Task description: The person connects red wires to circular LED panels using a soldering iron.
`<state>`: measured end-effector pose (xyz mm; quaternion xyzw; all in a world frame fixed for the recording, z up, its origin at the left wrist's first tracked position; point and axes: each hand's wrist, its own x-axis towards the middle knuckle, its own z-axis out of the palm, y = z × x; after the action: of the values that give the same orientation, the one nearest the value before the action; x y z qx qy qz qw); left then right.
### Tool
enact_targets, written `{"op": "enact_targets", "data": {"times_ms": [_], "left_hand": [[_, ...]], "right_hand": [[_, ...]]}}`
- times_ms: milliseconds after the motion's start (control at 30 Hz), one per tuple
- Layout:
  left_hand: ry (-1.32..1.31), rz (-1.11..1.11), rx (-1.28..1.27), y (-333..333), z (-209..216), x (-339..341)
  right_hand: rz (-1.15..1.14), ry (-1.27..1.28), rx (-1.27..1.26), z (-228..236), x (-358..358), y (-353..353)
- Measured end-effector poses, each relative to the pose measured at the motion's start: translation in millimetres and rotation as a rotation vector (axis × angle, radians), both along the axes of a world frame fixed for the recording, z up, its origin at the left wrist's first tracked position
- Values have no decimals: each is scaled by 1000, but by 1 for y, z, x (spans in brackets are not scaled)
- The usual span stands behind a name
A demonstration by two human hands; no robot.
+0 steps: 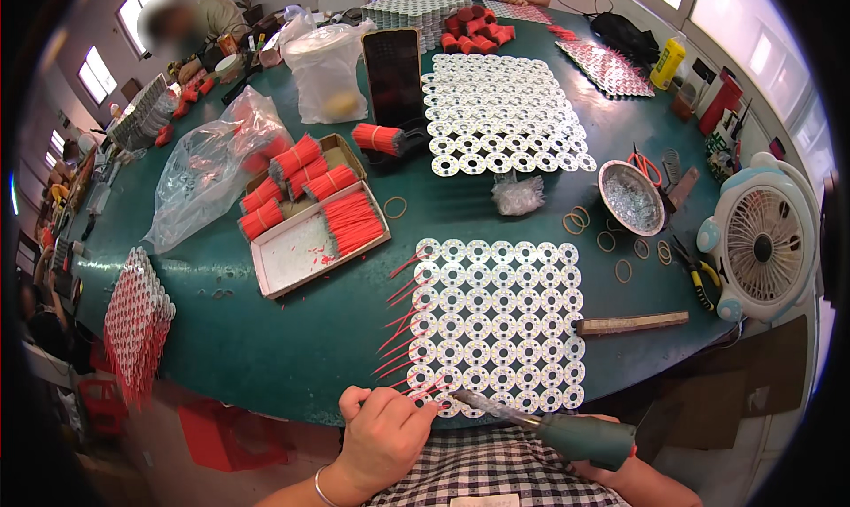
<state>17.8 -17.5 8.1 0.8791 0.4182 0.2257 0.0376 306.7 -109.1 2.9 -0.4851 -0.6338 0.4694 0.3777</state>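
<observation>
A panel of round white circuit boards (503,325) lies on the table before me, with several short red wires (396,340) sticking out from its left column. At the panel's near left corner, my left hand (385,432) is closed, its fingertips pinching a red wire by the boards. My right hand (605,458), mostly hidden behind the handle, grips a soldering iron (580,436) with a dark green body. Its tip reaches the bottom row of boards, close to my left fingertips. A wooden strip (636,323) touches the panel's right edge.
Left of centre sits a cardboard tray (270,281) of red wire bundles. A metal bowl (605,184), pliers (706,286) and a fan (761,241) stand right. Beyond are another panel (496,108) and a phone (392,77). Stacked wired panels (137,321) lie far left. Other people sit across the table.
</observation>
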Motion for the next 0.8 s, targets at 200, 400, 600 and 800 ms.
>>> {"op": "enact_targets", "data": {"times_ms": [200, 400, 600, 800], "left_hand": [[24, 33, 13, -3, 2, -1], [18, 54, 38, -11, 1, 2], [33, 60, 39, -11, -1, 1], [34, 59, 30, -12, -2, 2]], "right_hand": [[-98, 185, -198, 0, 7, -16], [-89, 148, -316, -1, 10, -24], [-18, 95, -334, 2, 8, -19], [-17, 167, -335, 2, 8, -19]]}}
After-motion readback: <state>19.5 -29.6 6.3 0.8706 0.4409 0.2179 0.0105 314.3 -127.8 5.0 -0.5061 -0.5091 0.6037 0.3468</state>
